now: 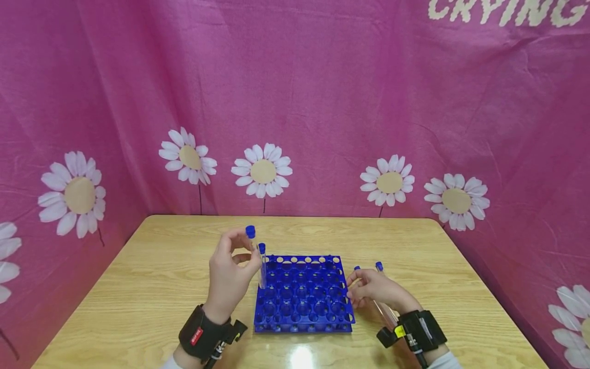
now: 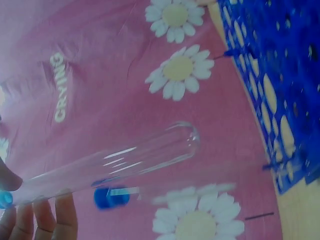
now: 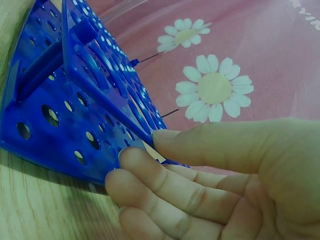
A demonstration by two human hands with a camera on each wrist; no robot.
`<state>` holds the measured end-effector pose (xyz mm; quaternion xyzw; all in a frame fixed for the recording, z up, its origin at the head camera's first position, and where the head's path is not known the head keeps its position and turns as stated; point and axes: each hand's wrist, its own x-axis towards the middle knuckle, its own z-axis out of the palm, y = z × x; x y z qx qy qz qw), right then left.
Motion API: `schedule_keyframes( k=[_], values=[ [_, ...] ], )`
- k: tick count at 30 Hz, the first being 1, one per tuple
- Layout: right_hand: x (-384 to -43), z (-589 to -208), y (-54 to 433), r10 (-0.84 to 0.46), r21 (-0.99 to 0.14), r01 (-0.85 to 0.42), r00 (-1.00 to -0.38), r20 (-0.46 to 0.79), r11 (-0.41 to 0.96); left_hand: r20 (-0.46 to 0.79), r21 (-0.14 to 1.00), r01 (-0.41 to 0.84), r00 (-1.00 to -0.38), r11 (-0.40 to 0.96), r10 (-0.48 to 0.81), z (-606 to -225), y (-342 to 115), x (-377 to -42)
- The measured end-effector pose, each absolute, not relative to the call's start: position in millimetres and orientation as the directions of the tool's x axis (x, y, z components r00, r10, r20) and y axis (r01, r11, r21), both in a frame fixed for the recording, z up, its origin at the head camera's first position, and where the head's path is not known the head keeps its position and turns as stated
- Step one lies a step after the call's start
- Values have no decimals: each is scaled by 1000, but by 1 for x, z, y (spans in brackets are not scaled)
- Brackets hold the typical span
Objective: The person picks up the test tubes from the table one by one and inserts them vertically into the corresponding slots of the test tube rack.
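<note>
My left hand (image 1: pixel 232 277) pinches a clear test tube (image 2: pixel 125 156) with a blue cap between thumb and fingers, close to the capped end. It holds the tube above the left edge of a blue test tube rack (image 1: pixel 304 326). A second blue-capped tube (image 1: pixel 263 269) stands upright in the rack's left side, right beside the held one. At the rack's right edge, my right hand (image 1: pixel 380 287) grips the rim of the upper plate, thumb on top and fingers curled beneath, as the right wrist view shows.
Two more blue caps, one on a clear tube (image 1: pixel 379 266) and one on another (image 1: pixel 357 268), show behind my right hand, which partly hides them. The wooden table (image 1: pixel 152 287) carries everything. A pink cloth with daisies (image 1: pixel 318 102) hangs behind the table's far edge.
</note>
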<state>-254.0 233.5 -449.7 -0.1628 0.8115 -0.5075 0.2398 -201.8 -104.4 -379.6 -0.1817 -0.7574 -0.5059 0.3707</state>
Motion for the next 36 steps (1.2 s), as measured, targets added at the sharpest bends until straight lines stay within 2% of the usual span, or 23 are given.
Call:
schedule_keyframes(
  k=[8,17,27,36],
  values=[
    [-254,-450,235,-512,-906,-11,-828,-230,424,783,575,689,-620,441,-51,-395,-81,-200],
    [-255,-451,235,-518,-905,-24,-827,-221,424,779,567,668,-626,483,-49,-411,-66,-202],
    [-255,-449,234,-507,-906,-4,-830,-233,424,746,585,629,-665,512,-35,-423,-61,-205],
    [-254,-449,234,-507,-902,-15,-831,-229,431,767,535,617,-641,576,-26,-430,-60,-209]
  ],
)
